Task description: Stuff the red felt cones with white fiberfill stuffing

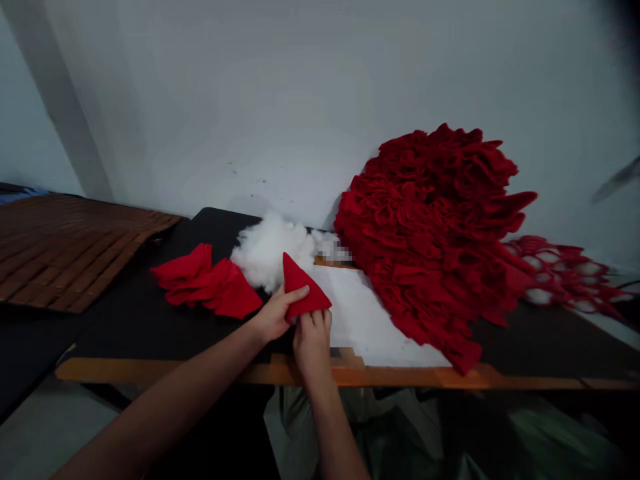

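Observation:
A red felt cone (pixel 303 288), shaped like a small pointed hat, is held point up above the front of the table. My left hand (pixel 277 316) grips it from the left, thumb lying across its face. Under the cone's lower edge is my right hand (pixel 313 335), its fingers curled and bent up against or into the cone. Their tips are hidden, so what they hold cannot be made out. A bit of white shows between the hands. Just behind sits a fluffy heap of white stuffing (pixel 273 250). To the left lies a small pile of red felt pieces (pixel 210 283).
A large heap of red felt pieces (pixel 430 233) leans on the wall at right, partly over a white sheet (pixel 355 313). Red pieces with white ends (pixel 555 270) lie farther right. A brown woven mat (pixel 75 247) is at left. The table edge (pixel 175 370) is taped.

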`<control>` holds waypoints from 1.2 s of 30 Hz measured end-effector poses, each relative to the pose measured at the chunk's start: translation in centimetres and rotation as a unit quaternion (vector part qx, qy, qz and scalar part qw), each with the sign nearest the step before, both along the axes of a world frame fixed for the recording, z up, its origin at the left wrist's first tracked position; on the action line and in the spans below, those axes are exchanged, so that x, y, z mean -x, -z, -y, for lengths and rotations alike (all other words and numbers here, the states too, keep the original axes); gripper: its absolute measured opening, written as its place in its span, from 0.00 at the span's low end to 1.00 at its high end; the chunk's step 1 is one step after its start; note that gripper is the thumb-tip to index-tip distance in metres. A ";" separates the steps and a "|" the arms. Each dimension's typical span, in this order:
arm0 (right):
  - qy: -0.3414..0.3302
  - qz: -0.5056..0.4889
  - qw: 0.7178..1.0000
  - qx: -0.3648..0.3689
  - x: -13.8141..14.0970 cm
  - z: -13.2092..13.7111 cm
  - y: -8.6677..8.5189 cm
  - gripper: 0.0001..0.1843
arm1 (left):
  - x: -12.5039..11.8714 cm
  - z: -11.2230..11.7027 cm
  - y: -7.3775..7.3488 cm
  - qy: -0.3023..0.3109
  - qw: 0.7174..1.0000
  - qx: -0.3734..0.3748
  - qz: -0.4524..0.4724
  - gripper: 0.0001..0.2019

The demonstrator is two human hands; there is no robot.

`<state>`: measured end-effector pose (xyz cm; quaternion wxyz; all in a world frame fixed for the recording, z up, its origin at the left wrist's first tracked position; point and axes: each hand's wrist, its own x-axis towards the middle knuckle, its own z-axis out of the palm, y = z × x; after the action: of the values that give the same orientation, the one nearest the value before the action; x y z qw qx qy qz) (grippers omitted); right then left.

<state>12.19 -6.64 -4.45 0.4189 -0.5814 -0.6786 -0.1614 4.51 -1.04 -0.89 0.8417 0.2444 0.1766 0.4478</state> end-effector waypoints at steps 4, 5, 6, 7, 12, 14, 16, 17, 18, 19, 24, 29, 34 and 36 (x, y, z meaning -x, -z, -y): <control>0.016 -0.049 0.998 -0.047 0.2 0.7 -0.1 0.15 | 0.0 0.0 -0.2 0.003 1.000 0.003 0.002 0.12; 0.018 -0.065 0.995 -0.072 0.3 0.9 0.0 0.15 | 0.0 0.1 -0.2 -0.001 1.000 0.001 0.006 0.12; 0.018 -0.074 0.993 -0.089 0.3 0.9 0.2 0.16 | 0.0 0.2 -0.3 -0.003 1.000 0.000 0.010 0.12; 0.015 -0.073 0.993 -0.091 0.4 0.9 0.4 0.17 | 0.0 0.3 -0.2 -0.003 1.000 -0.004 0.011 0.12; 0.012 -0.020 1.000 -0.010 0.4 0.2 0.6 0.19 | 0.0 0.3 0.1 0.012 0.999 -0.039 -0.016 0.16; 0.017 -0.027 0.999 -0.024 0.3 0.4 0.4 0.18 | 0.0 0.1 0.1 0.003 0.999 -0.030 -0.022 0.16; 0.011 -0.048 0.997 -0.067 0.2 0.8 0.4 0.17 | 0.0 -0.1 0.1 -0.008 1.000 -0.022 -0.016 0.14; 0.000 -0.057 0.995 -0.087 0.2 1.0 0.5 0.19 | -0.1 -0.2 0.0 -0.017 1.000 -0.017 -0.012 0.13; -0.016 -0.061 0.993 -0.099 0.2 1.1 0.7 0.20 | -0.1 -0.2 0.0 -0.028 1.000 -0.011 -0.007 0.12; -0.031 -0.060 0.992 -0.103 0.3 1.2 0.9 0.22 | -0.2 -0.2 0.0 -0.037 0.999 -0.005 -0.003 0.12; -0.034 -0.072 0.996 -0.044 0.4 0.7 1.7 0.22 | -0.3 0.1 0.0 -0.034 0.999 -0.010 -0.007 0.16; -0.029 -0.317 0.947 -0.045 0.6 0.7 0.6 0.14 | -0.4 0.2 0.0 -0.066 0.997 -0.027 -0.028 0.17; -0.090 -0.633 0.769 0.023 0.8 -0.7 -0.1 0.13 | -0.6 0.7 0.0 -0.079 0.996 -0.048 -0.011 0.21; -0.087 -0.705 0.704 -0.006 0.9 -1.2 -0.3 0.14 | -0.7 0.8 0.0 -0.072 0.996 -0.061 0.002 0.23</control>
<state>11.28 -5.44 -4.13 0.7905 -0.4614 -0.2323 0.3290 5.22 -1.86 -0.93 0.7914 0.2810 0.1639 0.5175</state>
